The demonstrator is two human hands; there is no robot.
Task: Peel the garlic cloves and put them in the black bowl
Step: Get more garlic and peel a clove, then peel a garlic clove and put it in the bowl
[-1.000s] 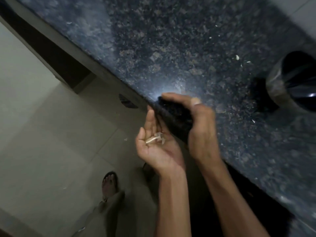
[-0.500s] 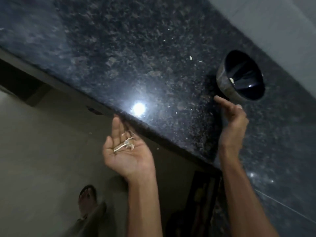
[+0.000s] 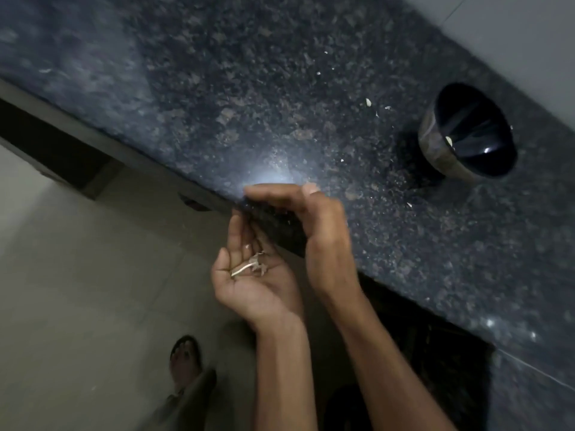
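Dark granite counter [image 3: 280,88] runs bare across the upper frame, only pale flecks on it; open passage from left to centre. Black bowl [image 3: 466,132] stands at right, near the back wall [image 3: 529,35], narrowing the way there. Both hands sit at the counter's front edge, centre frame. Floor [image 3: 77,290] lower left open, save one foot [image 3: 185,359].

The counter [image 3: 249,88] is dark speckled granite — blue-black with brownish flecks and scattered white bits. The bowl [image 3: 435,141] is glossy black. Pale, whitish garlic skins [image 3: 252,267] — the floor [image 3: 77,290] is plain grey-beige tile.
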